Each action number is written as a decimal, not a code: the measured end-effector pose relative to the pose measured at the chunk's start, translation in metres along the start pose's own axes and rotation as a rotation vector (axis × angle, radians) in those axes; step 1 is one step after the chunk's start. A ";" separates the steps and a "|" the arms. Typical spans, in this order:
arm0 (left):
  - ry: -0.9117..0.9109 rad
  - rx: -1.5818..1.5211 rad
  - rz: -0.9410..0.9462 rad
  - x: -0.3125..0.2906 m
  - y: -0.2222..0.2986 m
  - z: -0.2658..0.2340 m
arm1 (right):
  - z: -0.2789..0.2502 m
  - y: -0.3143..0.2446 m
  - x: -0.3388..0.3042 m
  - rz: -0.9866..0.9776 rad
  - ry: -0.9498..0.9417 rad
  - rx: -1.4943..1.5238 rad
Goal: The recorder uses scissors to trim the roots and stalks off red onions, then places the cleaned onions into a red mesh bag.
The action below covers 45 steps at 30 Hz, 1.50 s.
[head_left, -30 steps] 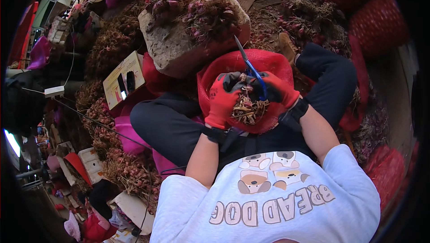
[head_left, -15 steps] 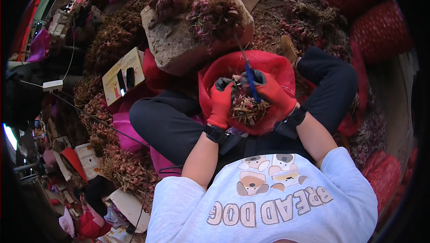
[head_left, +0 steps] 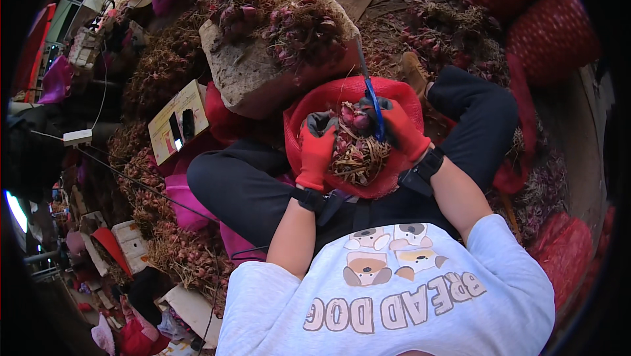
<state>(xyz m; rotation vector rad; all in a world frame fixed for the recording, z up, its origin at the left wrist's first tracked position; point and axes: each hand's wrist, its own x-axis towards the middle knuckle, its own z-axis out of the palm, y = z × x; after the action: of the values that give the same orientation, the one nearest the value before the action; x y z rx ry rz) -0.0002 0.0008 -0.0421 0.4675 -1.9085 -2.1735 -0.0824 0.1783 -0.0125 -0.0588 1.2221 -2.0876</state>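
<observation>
My left hand (head_left: 319, 146), in a red glove with a dark palm, has its fingers closed at the left of several shallots (head_left: 355, 116); what they pinch is hidden. With my right hand (head_left: 402, 129), gloved alike, I grip blue-handled scissors (head_left: 376, 108), whose long blades point away from me. The purple-red shallots show between both hands, over the opening of a red mesh bag (head_left: 304, 103) between my legs. Dry stalks and roots (head_left: 358, 160) lie inside the bag, nearer me.
Bundled shallots (head_left: 305, 31) rest on a dirty pale block (head_left: 227, 70) beyond the bag. To the left are a cardboard box (head_left: 164, 123) with a phone on it, a cable, and heaped shallots (head_left: 181, 251). Full red mesh sacks (head_left: 552, 37) stand at the far right.
The shallots have come into view between my hands. My right hand and the scissors have turned slightly, the blades now tilting less to the left. The whole view has shifted a little.
</observation>
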 end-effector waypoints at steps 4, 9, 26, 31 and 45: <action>0.022 0.110 0.084 -0.004 0.011 0.012 | 0.011 -0.001 -0.003 -0.052 0.016 -0.223; 0.030 0.418 0.092 -0.009 0.007 0.004 | 0.031 0.011 -0.006 -0.456 0.105 -0.795; -0.309 -0.549 -0.222 -0.006 0.026 -0.004 | 0.007 0.001 -0.002 0.003 -0.019 0.038; -0.143 -0.551 -0.242 -0.003 0.040 0.009 | -0.006 -0.001 0.009 -0.002 -0.269 0.277; -0.328 -0.377 -0.317 -0.011 0.048 -0.004 | -0.019 0.017 0.008 0.143 -0.221 0.030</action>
<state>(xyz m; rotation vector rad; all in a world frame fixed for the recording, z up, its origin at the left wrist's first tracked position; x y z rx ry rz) 0.0094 -0.0051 0.0062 0.3806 -1.5837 -2.8941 -0.0863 0.1828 -0.0384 -0.1785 1.0318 -1.9187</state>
